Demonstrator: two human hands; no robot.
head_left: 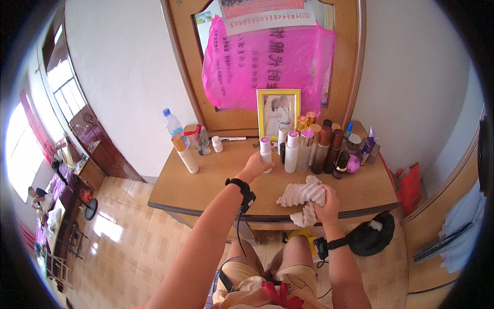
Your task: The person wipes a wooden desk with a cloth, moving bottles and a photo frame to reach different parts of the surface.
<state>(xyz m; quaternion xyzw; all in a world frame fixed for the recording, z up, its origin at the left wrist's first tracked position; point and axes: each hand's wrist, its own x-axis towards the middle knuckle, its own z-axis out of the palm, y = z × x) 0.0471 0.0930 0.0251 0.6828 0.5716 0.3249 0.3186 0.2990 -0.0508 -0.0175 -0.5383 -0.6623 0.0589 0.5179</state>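
My left hand (254,167) is closed around a white bottle with a pinkish-purple cap (265,149), which stands upright at the left end of a row of bottles on the wooden dresser (221,185). Just right of it stands a similar white bottle (291,154). In my right hand (329,206) is a crumpled pale cloth (301,194), bunched over the dresser's front edge, with part of it hanging below. Several more bottles with gold, brown and black caps crowd the right side, among them a dark brown bottle (334,152).
A white bottle with a gold cap (186,157) leans at the left, near a clear water bottle (173,123) and a small white jar (217,144). Behind the row, a yellow-framed photo (278,110) leans by the pink plastic bag (267,62). A black bag (373,237) hangs low right.
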